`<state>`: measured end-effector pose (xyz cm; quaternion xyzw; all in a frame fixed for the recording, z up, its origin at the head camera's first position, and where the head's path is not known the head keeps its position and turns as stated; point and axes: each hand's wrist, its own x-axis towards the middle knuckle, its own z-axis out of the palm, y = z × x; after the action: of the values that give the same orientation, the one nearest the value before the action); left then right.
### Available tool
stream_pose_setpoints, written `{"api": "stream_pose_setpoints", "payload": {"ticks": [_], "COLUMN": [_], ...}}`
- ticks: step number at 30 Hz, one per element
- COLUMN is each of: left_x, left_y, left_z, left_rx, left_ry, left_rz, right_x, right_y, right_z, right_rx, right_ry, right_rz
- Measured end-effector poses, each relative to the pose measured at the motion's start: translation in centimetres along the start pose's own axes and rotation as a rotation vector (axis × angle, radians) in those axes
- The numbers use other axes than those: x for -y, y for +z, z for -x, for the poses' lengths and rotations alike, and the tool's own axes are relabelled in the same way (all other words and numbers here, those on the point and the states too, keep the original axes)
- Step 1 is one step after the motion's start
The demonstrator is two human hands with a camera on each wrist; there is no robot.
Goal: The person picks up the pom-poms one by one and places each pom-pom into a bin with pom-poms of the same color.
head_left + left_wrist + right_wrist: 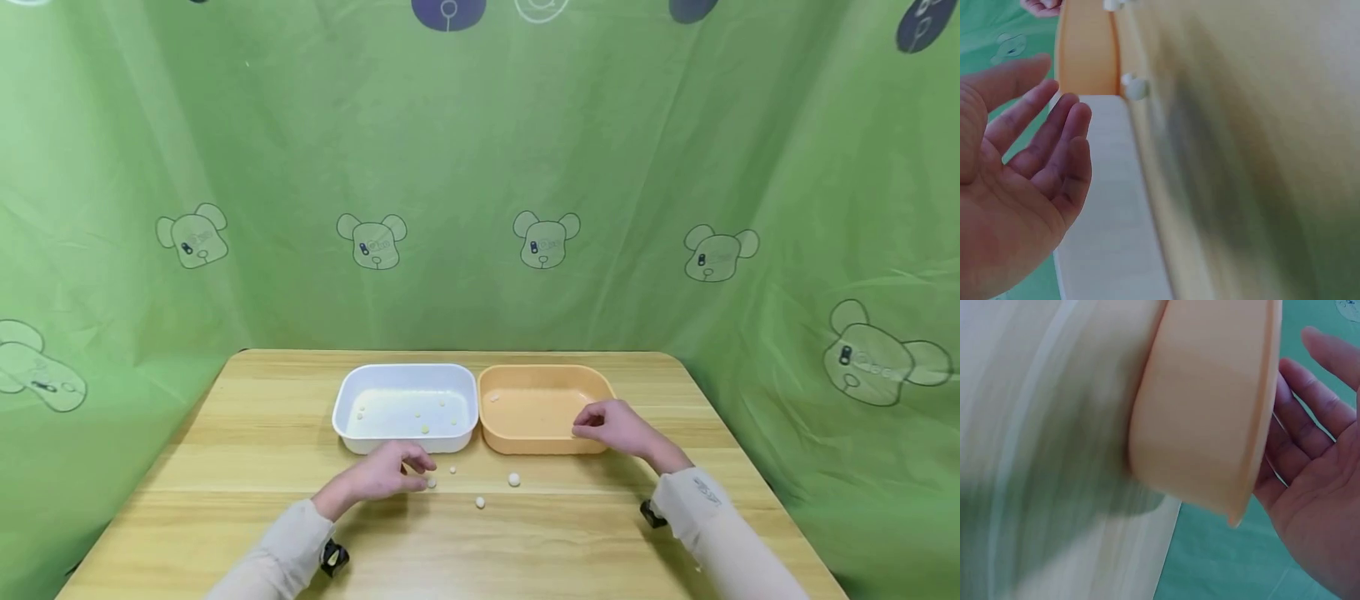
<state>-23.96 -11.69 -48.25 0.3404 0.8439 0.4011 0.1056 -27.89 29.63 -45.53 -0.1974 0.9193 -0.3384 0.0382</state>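
My left hand hovers in front of the white bin, fingers loosely bent and apart from the thumb, with nothing between them. Close to its fingertips on the table is a small white ball. Several such balls lie scattered in front of the bins, including a larger white ball. Over the front right rim of the orange bin is my right hand. The right wrist view shows its fingers relaxed behind the bin's wall, holding nothing visible. Whether they touch the rim I cannot tell.
Small yellow pieces and whitish pieces lie inside the white bin. Small white pieces sit at the left of the orange bin. Both bins stand side by side on a wooden table, with a green curtain around it.
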Motion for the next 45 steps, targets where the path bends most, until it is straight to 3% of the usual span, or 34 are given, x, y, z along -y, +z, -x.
{"api": "stream_pose_setpoints", "payload": {"ticks": [9, 20, 32, 45], "left_x": [0.6, 1.9, 2.2, 2.0], "left_y": [1.3, 2.3, 2.5, 2.6], "left_z": [-0.8, -1.4, -1.8, -1.7], "left_rx": [-0.006, 0.01, 0.0, 0.015], "left_ry": [-0.019, -0.102, -0.164, -0.122], "left_rz": [0.016, 0.063, 0.015, -0.049], "right_x": [-1.5, -2.0, -2.6, -2.8], "right_y": [0.1, 0.4, 0.9, 1.0], "right_z": [0.6, 0.7, 0.8, 0.9], "right_rx": [-0.01, -0.031, -0.057, -0.074], "right_ry": [-0.007, -0.007, 0.042, 0.02], "right_rz": [-0.024, -0.053, -0.066, -0.061]}}
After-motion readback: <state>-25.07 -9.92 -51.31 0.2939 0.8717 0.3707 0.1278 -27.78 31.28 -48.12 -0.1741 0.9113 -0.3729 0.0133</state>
